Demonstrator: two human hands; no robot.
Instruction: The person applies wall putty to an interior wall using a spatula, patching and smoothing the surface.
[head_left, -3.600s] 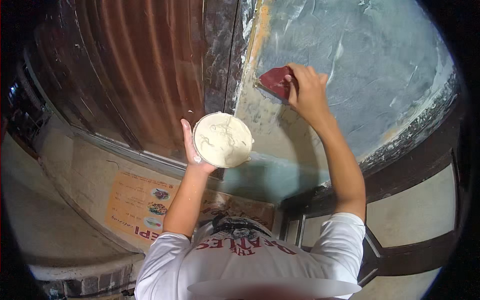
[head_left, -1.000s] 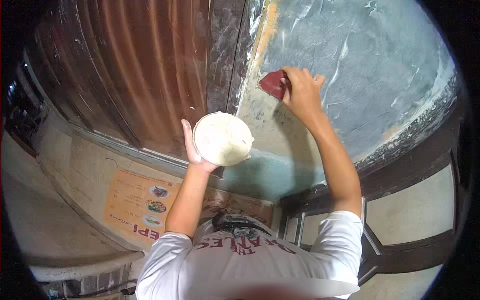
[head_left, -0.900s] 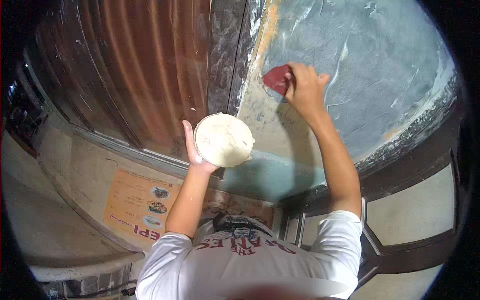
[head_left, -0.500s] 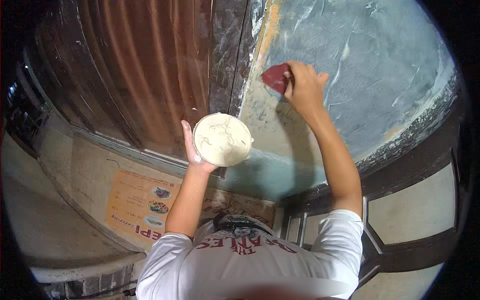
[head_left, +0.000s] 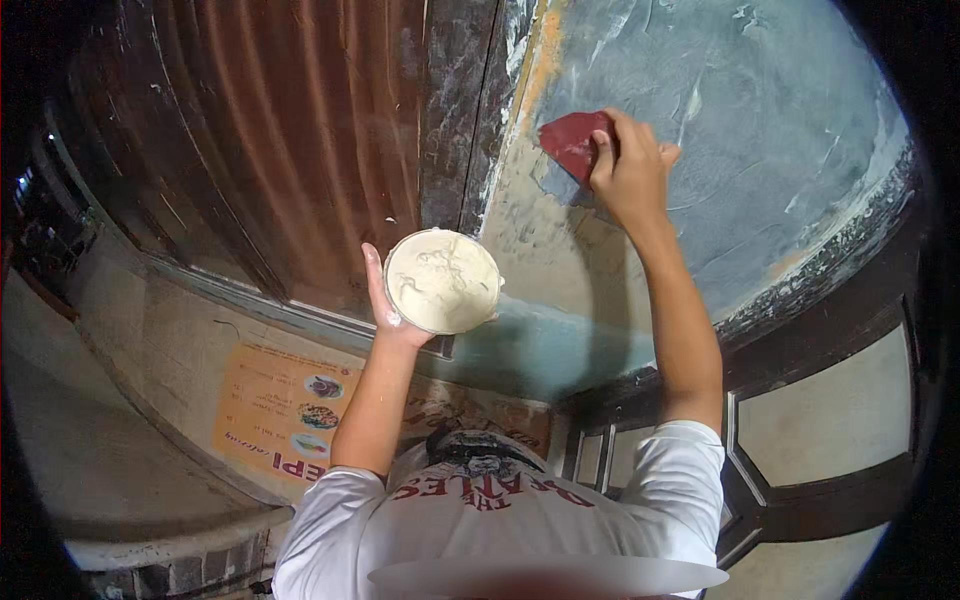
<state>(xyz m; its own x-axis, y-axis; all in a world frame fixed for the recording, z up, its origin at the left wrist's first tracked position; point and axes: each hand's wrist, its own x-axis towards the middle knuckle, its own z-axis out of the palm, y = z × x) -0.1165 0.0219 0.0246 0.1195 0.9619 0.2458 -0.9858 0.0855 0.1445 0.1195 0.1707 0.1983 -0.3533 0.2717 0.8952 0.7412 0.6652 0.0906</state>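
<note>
Your left hand (head_left: 395, 325) cups a tub (head_left: 387, 285) of cream paste (head_left: 447, 280) by the wall's (head_left: 770, 150) lower-left edge; your right hand (head_left: 634, 170) pinches a red scraper (head_left: 570, 143) near its left edge. Streaky grey coating (head_left: 730, 100) covers most of it; the pale patch (head_left: 528, 245) below the scraper looks uncoated, so that stretch seems left.

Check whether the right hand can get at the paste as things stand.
Likely yes: the right hand grips the scraper, the left hand holds the tub with the paste uncovered, and nothing visible stands between.
</note>
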